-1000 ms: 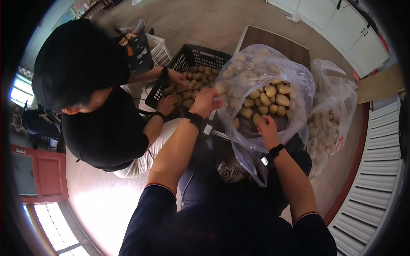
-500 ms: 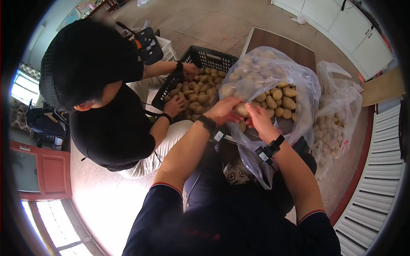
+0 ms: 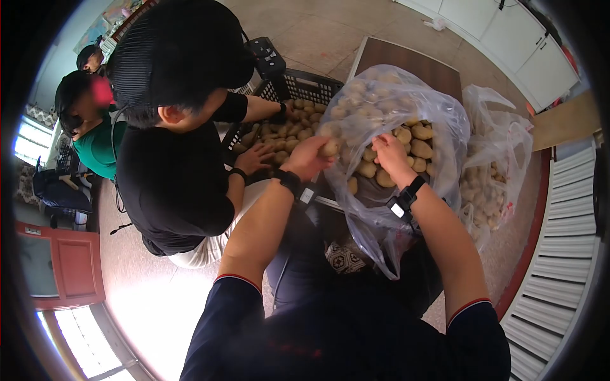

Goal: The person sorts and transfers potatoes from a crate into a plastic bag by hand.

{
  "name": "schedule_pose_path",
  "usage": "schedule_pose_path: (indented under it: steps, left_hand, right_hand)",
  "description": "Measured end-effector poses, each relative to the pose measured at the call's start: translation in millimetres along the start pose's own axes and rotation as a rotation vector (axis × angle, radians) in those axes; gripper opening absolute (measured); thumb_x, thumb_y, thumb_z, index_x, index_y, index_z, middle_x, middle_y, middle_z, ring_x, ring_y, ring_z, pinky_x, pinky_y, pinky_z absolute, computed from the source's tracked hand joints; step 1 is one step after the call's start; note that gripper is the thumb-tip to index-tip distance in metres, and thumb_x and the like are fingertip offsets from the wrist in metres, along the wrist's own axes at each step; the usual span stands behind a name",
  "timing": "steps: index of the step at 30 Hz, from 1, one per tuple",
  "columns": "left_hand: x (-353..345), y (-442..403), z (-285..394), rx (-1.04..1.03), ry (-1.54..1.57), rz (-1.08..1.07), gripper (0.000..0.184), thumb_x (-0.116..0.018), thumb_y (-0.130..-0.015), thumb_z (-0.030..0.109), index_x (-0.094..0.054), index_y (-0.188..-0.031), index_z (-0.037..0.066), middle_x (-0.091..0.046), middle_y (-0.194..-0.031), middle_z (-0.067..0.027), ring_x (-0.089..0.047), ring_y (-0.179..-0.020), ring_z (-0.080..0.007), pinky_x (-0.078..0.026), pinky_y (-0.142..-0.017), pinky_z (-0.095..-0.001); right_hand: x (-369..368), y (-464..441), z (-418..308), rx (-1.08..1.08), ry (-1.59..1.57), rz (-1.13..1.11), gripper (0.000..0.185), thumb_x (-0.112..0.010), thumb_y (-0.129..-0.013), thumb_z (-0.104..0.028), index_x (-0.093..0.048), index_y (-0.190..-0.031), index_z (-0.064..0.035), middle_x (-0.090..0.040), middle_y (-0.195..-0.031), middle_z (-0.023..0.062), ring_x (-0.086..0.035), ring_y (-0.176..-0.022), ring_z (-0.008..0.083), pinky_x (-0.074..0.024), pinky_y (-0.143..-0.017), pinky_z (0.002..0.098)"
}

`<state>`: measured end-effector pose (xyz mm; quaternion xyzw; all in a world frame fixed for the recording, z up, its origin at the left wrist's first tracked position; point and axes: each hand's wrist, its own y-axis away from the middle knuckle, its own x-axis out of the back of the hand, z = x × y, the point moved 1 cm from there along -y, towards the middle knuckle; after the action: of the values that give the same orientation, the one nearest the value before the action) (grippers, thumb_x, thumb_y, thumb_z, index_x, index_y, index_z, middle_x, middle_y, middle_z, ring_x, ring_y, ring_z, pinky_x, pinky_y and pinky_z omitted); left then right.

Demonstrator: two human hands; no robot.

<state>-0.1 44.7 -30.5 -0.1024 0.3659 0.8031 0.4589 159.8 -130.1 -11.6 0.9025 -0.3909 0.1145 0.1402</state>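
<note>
My left hand (image 3: 308, 157) is closed around a potato (image 3: 330, 148) between the black crate (image 3: 312, 84) and the clear plastic bag (image 3: 452, 136). Over the bag's opening is my right hand (image 3: 390, 152), its fingers bent toward the potatoes (image 3: 420, 148); whether it grips one is hidden. Many potatoes lie inside the bag, some seen through the plastic. The crate holds more potatoes (image 3: 305, 117), and a co-worker's two hands are in and at it.
A co-worker (image 3: 171, 184) in black sits close on the left, with another person in green (image 3: 95, 149) behind. A second bag of potatoes (image 3: 486, 190) stands at the right. Beyond the open bag is a brown board (image 3: 406, 62); white cabinets (image 3: 495, 38) line the back right.
My hands were together at a potato and are now apart, the left holding a potato toward the crate, the right back over the bag. The co-worker leans farther forward, and people behind have come into view.
</note>
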Motion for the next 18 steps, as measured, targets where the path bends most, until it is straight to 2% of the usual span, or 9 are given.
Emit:
schedule_pose_path:
  steps: [3, 7, 9, 10, 12, 14, 16, 18]
  left_hand:
    - [23.3, -11.7, -3.9, -0.060, 0.071, 0.094, 0.026, -0.054, -0.096, 0.029, -0.057, -0.109, 0.006, -0.063, -0.092, -0.0082, -0.061, -0.072, -0.0215, -0.054, -0.064, -0.0339]
    - [40.4, -20.5, -3.2, -0.130, 0.115, 0.206, 0.026, -0.051, -0.097, 0.026, -0.054, -0.112, 0.005, -0.061, -0.097, -0.0110, -0.061, -0.077, -0.0242, -0.055, -0.066, -0.0367]
    - [47.5, -22.3, -1.1, -0.092, 0.166, 0.303, 0.025, -0.049, -0.098, 0.022, -0.052, -0.115, 0.004, -0.059, -0.102, -0.0123, -0.060, -0.081, -0.0260, -0.056, -0.069, -0.0399]
    - [59.8, -28.4, -6.0, -0.095, 0.179, 0.314, 0.025, -0.049, -0.098, 0.022, -0.052, -0.115, 0.004, -0.059, -0.103, -0.0123, -0.060, -0.082, -0.0262, -0.056, -0.070, -0.0404]
    - [88.2, -44.8, -19.4, -0.167, 0.118, 0.296, 0.025, -0.048, -0.098, 0.021, -0.051, -0.116, 0.004, -0.059, -0.105, -0.0122, -0.060, -0.084, -0.0264, -0.057, -0.071, -0.0412]
    - [152.1, -90.9, -50.3, -0.702, -0.677, 0.152, 0.025, -0.048, -0.098, 0.020, -0.051, -0.116, 0.004, -0.058, -0.107, -0.0122, -0.060, -0.086, -0.0266, -0.057, -0.072, -0.0420]
    - [117.4, -60.0, -28.3, -0.773, -0.875, 0.206, 0.025, -0.048, -0.098, 0.020, -0.051, -0.117, 0.004, -0.058, -0.109, -0.0123, -0.059, -0.088, -0.0267, -0.057, -0.072, -0.0424]
    - [79.7, -32.8, -7.8, -0.140, 0.241, 0.354, 0.025, -0.049, -0.096, 0.017, -0.052, -0.117, 0.004, -0.055, -0.115, -0.0123, -0.056, -0.096, -0.0300, -0.057, -0.073, -0.0423]
  right_hand:
    - [12.4, -16.7, 10.9, -0.042, 0.041, 0.080, 0.025, -0.056, -0.088, -0.021, -0.065, -0.096, 0.0011, -0.065, -0.071, 0.0095, -0.061, -0.055, 0.0204, -0.0472, -0.054, 0.0322]
    - [20.5, -34.9, 15.0, -0.057, 0.155, 0.015, 0.023, -0.053, -0.087, -0.018, -0.065, -0.093, 0.0001, -0.065, -0.069, 0.0110, -0.062, -0.055, 0.0209, -0.0471, -0.054, 0.0332]
    - [21.6, -36.1, 4.6, -0.155, 0.211, -0.082, 0.019, -0.051, -0.088, -0.014, -0.062, -0.095, -0.0013, -0.058, -0.070, 0.0038, -0.056, -0.052, 0.0137, -0.0390, -0.042, 0.0279]
    - [23.9, -34.2, -9.2, -0.152, 0.210, -0.085, 0.019, -0.051, -0.088, -0.014, -0.062, -0.095, -0.0013, -0.058, -0.070, 0.0038, -0.056, -0.052, 0.0137, -0.0390, -0.042, 0.0279]
    - [27.2, -34.6, -31.9, -0.177, 0.360, -0.297, 0.019, -0.050, -0.087, -0.015, -0.063, -0.094, -0.0030, -0.059, -0.071, 0.0051, -0.059, -0.054, 0.0150, -0.0381, -0.039, 0.0290]
    - [26.1, -53.0, -32.7, -0.147, 0.405, -0.365, 0.019, -0.049, -0.086, -0.015, -0.063, -0.093, -0.0036, -0.059, -0.070, 0.0054, -0.060, -0.054, 0.0155, -0.0384, -0.039, 0.0290]
    - [24.1, -71.8, -29.9, -0.115, 0.452, -0.434, 0.020, -0.049, -0.086, -0.016, -0.063, -0.091, -0.0041, -0.059, -0.069, 0.0058, -0.061, -0.055, 0.0161, -0.0386, -0.039, 0.0290]
    - [19.5, -80.1, -33.5, -0.059, 0.643, -0.538, 0.020, -0.047, -0.085, -0.015, -0.064, -0.088, -0.0036, -0.059, -0.067, 0.0061, -0.060, -0.052, 0.0176, -0.0393, -0.039, 0.0307]
